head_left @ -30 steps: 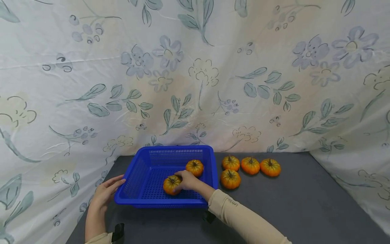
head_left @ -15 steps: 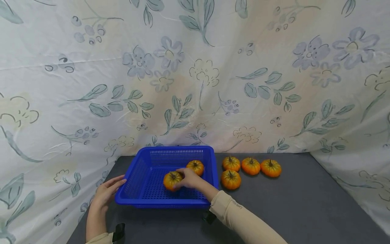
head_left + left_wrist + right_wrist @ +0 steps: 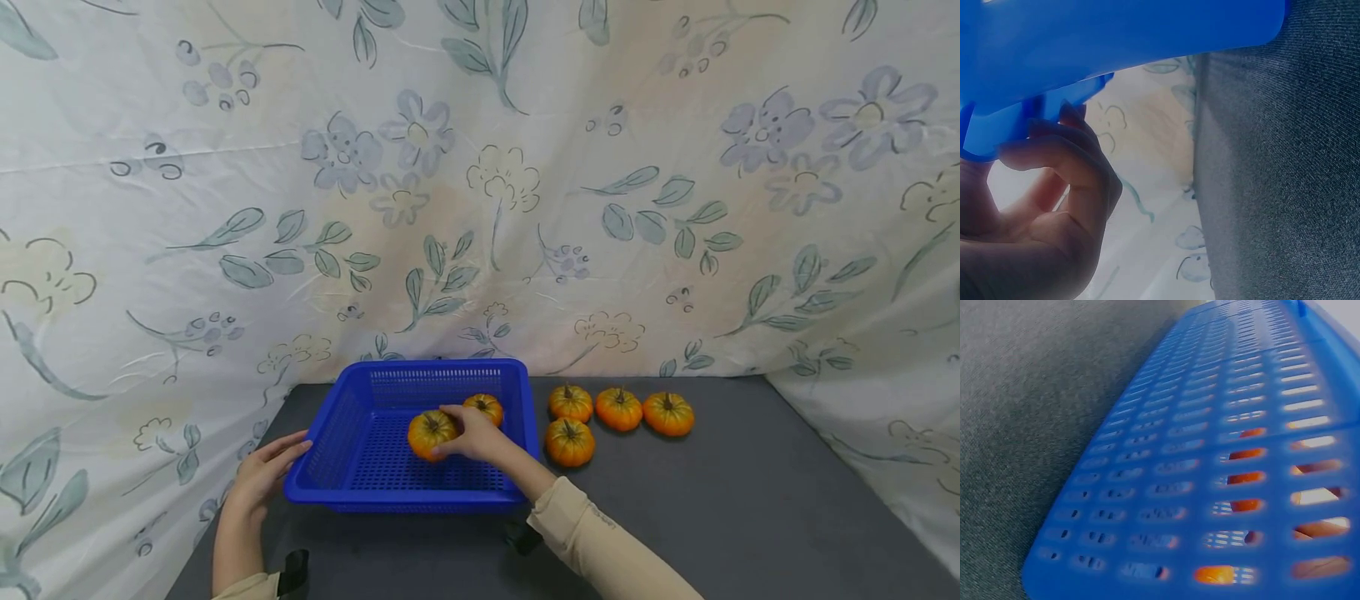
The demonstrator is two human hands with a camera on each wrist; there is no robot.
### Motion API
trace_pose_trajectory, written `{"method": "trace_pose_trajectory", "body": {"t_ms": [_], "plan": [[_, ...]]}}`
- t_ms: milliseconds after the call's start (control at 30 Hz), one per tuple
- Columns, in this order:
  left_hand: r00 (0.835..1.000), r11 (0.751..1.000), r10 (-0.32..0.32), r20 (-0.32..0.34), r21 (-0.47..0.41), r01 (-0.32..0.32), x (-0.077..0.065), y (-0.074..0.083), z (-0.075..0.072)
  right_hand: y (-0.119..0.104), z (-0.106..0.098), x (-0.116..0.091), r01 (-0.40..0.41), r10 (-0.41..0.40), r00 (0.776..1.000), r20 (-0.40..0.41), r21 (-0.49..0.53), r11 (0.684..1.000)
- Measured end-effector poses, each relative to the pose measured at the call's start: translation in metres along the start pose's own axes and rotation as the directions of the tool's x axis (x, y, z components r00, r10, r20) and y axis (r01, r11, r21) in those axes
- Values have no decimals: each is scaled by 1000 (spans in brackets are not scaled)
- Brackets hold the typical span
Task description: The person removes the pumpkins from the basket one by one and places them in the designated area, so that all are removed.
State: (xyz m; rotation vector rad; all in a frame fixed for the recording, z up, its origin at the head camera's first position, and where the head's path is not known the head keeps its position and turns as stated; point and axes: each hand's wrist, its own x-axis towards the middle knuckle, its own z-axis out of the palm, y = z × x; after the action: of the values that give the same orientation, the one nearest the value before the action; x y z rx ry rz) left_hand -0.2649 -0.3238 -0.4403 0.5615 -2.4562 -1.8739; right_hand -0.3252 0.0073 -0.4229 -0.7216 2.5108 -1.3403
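Note:
A blue plastic basket (image 3: 405, 497) with slotted walls stands on the dark table. My left hand (image 3: 262, 475) holds its left rim; in the left wrist view the fingers (image 3: 1072, 162) curl under the rim (image 3: 997, 128). Inside the basket, my right hand (image 3: 474, 435) grips a small orange-green pumpkin (image 3: 431, 437) from its right side, thumb in front and fingers behind. Another pumpkin (image 3: 486, 405) sits behind that hand, partly hidden. The right wrist view faces the basket's wall (image 3: 1166, 450), with orange and parts of the hand showing through its slots.
Right of the basket, several pumpkins sit on the table (image 3: 750, 483): one in front (image 3: 569, 442), and a row behind it ending at the rightmost pumpkin (image 3: 668, 414). A flowered cloth (image 3: 555, 183) hangs behind the table and along its sides.
My right hand has moved the gripped pumpkin slightly up and right in the head view, covering more of the pumpkin behind. My left hand stays at the basket's rim.

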Motion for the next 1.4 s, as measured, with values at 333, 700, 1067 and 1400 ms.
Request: {"method": "trace_pose_trajectory", "body": {"t_ms": [333, 700, 1067, 1400], "plan": [[1000, 1000, 8, 0, -2, -8, -1, 0, 1, -1, -17, -14, 43, -41, 998, -39, 74, 996], [1000, 1000, 7, 6, 3, -7, 0, -1, 0, 0, -41, -34, 81, -71, 992, -106, 91, 993], [1000, 1000, 3, 11, 9, -3, -1, 0, -1, 0, -66, -56, 49, -22, 981, -192, 136, 989], [1000, 1000, 8, 20, 4, -8, -1, -1, -1, 14, -90, -72, 19, 14, 978, -207, 154, 988]]}}
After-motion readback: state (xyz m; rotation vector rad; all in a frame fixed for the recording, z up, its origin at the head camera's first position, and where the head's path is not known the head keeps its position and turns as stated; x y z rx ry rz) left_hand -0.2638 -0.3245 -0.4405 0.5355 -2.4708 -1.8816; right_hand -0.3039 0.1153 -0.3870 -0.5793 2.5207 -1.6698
